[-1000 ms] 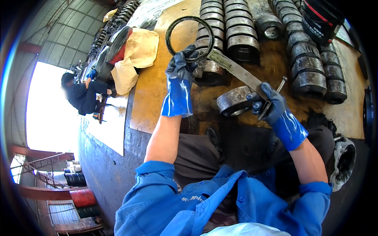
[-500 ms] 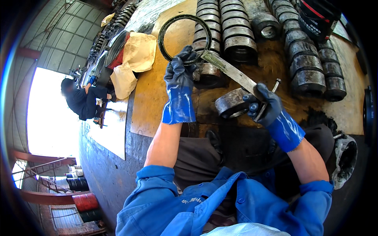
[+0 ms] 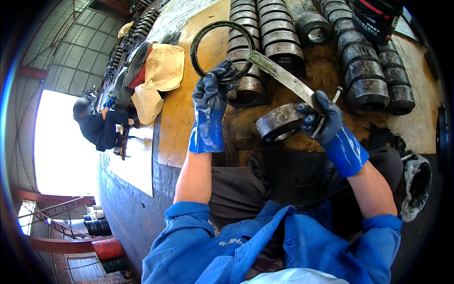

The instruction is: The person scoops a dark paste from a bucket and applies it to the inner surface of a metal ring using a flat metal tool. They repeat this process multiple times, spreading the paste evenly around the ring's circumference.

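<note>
My left hand point(image 3: 213, 90), in a black and blue rubber glove, is closed on the lower edge of a thin dark ring point(image 3: 194, 53), held upright above the work surface. My right hand point(image 3: 326, 120), gloved alike, grips a flat metal bar point(image 3: 286, 83) with a short rod crosswise at its handle end. Greenish-brown grease coats the bar's far tip, which touches or overlaps the ring's right side. Below the bar, a thick steel ring point(image 3: 279, 124) rests tilted on the board, close to my right fingers.
Rows of stacked steel rings point(image 3: 283, 40) and more rows point(image 3: 366, 75) lie beyond my hands on a stained board point(image 3: 177, 137). A black bucket point(image 3: 376, 21) stands far right. Brown paper point(image 3: 163, 68) lies at left, with a seated person point(image 3: 97, 125) farther off. A plastic-wrapped ring point(image 3: 416, 187) sits right.
The bar's greased tip has shifted upward along the ring's right side. My right hand has moved slightly right, and my left hand still holds the ring.
</note>
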Motion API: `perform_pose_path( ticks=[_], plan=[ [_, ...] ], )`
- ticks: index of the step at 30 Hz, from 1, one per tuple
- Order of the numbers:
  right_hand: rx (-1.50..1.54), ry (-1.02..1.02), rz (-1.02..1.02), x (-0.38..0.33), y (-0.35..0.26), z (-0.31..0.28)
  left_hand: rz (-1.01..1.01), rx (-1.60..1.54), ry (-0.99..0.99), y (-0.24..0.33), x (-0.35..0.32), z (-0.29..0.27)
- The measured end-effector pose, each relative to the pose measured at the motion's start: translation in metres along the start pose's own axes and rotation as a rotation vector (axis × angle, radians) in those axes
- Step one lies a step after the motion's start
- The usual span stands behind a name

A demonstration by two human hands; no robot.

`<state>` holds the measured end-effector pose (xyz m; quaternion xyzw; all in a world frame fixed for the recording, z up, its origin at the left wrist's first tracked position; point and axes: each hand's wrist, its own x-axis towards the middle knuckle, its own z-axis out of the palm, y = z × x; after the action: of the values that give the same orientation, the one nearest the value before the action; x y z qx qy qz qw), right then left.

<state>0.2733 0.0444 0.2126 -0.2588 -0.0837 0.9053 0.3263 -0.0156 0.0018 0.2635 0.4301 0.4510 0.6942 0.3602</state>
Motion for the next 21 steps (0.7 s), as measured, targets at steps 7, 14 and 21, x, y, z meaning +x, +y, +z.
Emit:
perform_pose_path(
  ticks=[7,14,21],
  plan=[
    [-0.031,-0.008,-0.073,-0.003,-0.014,0.001,-0.038,0.131,-0.091,0.005,-0.002,-0.009],
    [-0.171,-0.004,-0.188,-0.006,-0.022,-0.001,-0.190,0.157,-0.252,0.008,-0.004,-0.020],
    [-0.360,-0.101,-0.269,-0.006,-0.024,-0.009,-0.358,0.292,-0.379,0.006,-0.003,-0.020]
  ],
)
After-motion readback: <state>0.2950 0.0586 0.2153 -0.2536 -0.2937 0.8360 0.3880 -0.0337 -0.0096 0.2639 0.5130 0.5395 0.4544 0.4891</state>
